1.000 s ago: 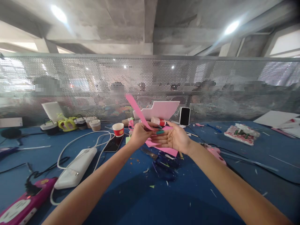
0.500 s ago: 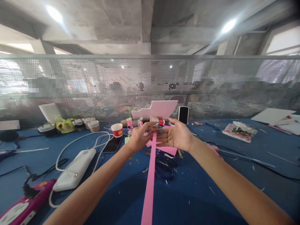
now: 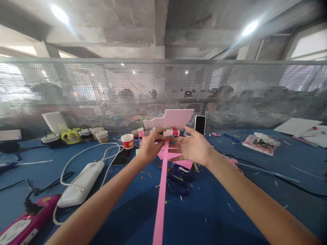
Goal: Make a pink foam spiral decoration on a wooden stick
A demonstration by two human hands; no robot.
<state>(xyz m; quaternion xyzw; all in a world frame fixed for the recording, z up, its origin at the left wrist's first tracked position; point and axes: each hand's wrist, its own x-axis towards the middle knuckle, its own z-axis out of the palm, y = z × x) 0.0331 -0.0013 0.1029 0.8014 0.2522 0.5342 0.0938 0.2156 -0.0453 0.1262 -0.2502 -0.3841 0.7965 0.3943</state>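
Blue tabletop [image 3: 217, 217], left hand [image 3: 151, 145] pinching pink strip [image 3: 161, 190], right hand [image 3: 196, 148] alongside

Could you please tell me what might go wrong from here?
The long pink strip hangs from the left hand towards the wearer, so its loose end might catch or crease.

Dark blue scissors lie beneath the right hand, so lowered fingers could brush against them.

The red-and-white paper cup stands upright by a flat black phone, so a sideways swing of the left forearm could perhaps knock it over.
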